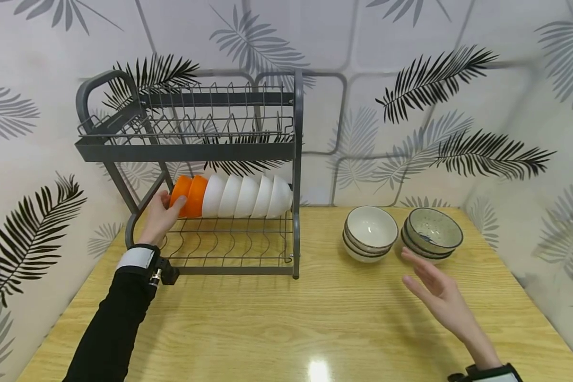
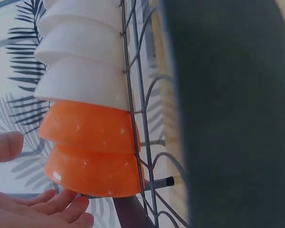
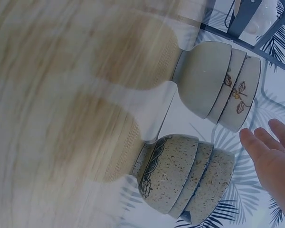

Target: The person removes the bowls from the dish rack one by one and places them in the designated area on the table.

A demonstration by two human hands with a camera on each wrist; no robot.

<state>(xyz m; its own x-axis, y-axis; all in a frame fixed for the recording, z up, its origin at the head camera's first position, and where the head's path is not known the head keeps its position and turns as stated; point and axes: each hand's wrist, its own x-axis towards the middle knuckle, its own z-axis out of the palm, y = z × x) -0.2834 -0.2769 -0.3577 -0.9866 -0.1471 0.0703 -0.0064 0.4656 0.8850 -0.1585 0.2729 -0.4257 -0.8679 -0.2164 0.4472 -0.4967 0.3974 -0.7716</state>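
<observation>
My left hand (image 1: 163, 216) is at the left end of a row of bowls on a dish rack's lower shelf. Its fingertips (image 2: 75, 209) are at the end orange bowl (image 2: 97, 173), and the thumb stands apart from it in the left wrist view. A second orange bowl (image 1: 198, 196) is nested beside it, followed by several white bowls (image 1: 246, 196). Over the table, my right hand (image 1: 441, 300) has its fingers spread and holds nothing. It is nearest to a stack of speckled bowls (image 1: 433, 231). To their left stands a stack of cream bowls (image 1: 371, 228) with dark rims.
The dark grey two-tier dish rack (image 1: 186, 154) stands at the back left of the wooden table (image 1: 267, 323). Its upper wire tier hangs over the bowls. A leaf-patterned wall (image 1: 353, 132) rises behind the table.
</observation>
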